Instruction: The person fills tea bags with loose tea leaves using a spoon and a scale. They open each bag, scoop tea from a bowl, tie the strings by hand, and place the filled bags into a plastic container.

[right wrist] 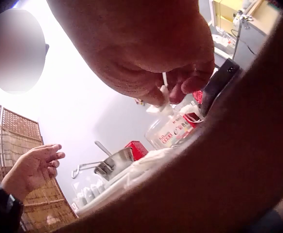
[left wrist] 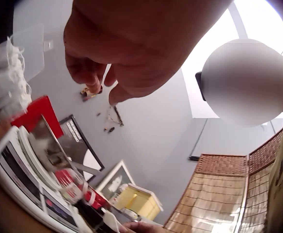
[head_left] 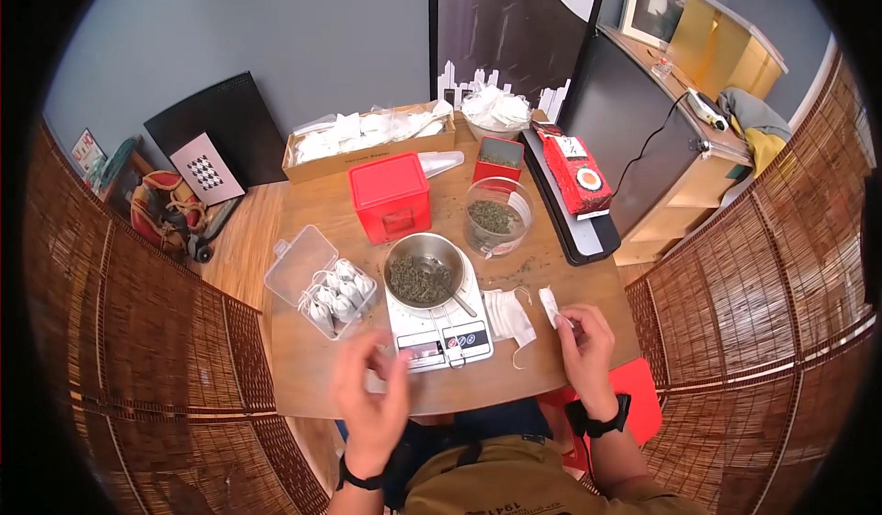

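Note:
My right hand [head_left: 589, 348] pinches a small white tea bag [head_left: 548, 304] between thumb and fingers, above the right front of the table. The left hand [head_left: 369, 394] is blurred at the front edge, left of the scale's display; its fingers are loosely bent and hold nothing. On the white kitchen scale [head_left: 485, 350] stands a steel pot [head_left: 397, 250] with dried leaves [head_left: 415, 281] and a spoon [head_left: 465, 305] in it. Flat white bags [head_left: 505, 315] lie in an overlapping row right of the scale. To its left, an open clear box [head_left: 303, 256] holds several filled, strung bags [head_left: 342, 293].
Behind the pot stand a red tin [head_left: 390, 189], a clear tub [head_left: 510, 239] of leaves and a smaller red tin [head_left: 497, 171]. A carton [head_left: 367, 158] and a bowl [head_left: 496, 131] of white bags line the back. A red packet [head_left: 577, 175] lies on a black case [head_left: 588, 249] at right.

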### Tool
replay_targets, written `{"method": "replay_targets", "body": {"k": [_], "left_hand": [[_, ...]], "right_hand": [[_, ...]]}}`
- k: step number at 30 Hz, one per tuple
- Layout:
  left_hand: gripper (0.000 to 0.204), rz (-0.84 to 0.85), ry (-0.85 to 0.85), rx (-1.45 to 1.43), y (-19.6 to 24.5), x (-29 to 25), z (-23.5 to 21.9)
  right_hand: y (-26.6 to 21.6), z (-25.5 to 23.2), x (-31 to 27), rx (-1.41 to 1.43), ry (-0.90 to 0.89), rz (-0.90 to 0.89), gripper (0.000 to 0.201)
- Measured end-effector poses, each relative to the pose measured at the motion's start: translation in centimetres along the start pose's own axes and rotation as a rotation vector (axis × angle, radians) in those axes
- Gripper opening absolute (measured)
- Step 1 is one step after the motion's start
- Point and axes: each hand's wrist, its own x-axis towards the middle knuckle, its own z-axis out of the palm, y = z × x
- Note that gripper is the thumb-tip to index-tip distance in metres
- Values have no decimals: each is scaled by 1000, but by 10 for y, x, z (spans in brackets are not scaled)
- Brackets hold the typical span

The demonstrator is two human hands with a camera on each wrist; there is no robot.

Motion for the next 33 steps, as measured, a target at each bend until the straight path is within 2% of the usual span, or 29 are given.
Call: {"method": "replay_targets", "body": {"k": [1, 3, 4, 5, 6, 7, 9, 10, 14, 17, 19, 20, 22, 25, 29, 32, 33], "left_hand": [[26, -27, -172, -89, 6, -5, 3], [22, -102, -473, -265, 11, -13, 11], [22, -104, -465, -268, 17, -17, 18], [21, -178, -493, -395, 22, -20, 26], [20, -251, -519, -525, 25, -23, 31], [20, -256, -512, -531, 23, -27, 32], [20, -280, -522, -639, 13, -37, 37], [17, -252, -471, -657, 8, -41, 40], [15, -269, -384, -656, 1, -45, 25], [12, -202, -342, -573, -4, -43, 19], [17, -132, -284, -495, -11, -47, 21], [17, -134, -289, -501, -14, -46, 22], [24, 93, -222, -378, -18, -44, 24], [30, 125, -179, -352, -21, -45, 28], [35, 190, -167, -269, -17, -45, 25], [55, 59, -257, -382, -9, -47, 18], [55, 58, -249, -360, -10, -51, 18]], "right_hand": [[-10, -1, -4, -1, 1, -4, 10], [-29, -3, -15, -12, 78, -301, 11], [-37, -4, -25, -29, 57, -373, 17], [-45, -1, -34, -31, 50, -379, 17], [-53, 3, -44, -2, 32, -475, 20], [-58, 7, -52, 26, 13, -569, 24], [-60, 18, -65, 22, -24, -602, 28], [-62, 21, -69, 22, -55, -634, 32], [-82, 24, -75, -49, -75, -559, 36], [-88, 26, -82, 31, -131, -462, 36], [-99, 33, -85, 273, -199, -231, 30], [-100, 36, -85, 267, -197, -228, 30], [-103, 43, -83, 483, -218, 5, 25], [-103, 51, -78, 493, -263, 111, 21], [-86, 56, -76, 537, -295, 119, 22], [-83, 55, -63, 266, -320, -126, 23], [-87, 53, -59, 286, -332, -129, 23]]}}
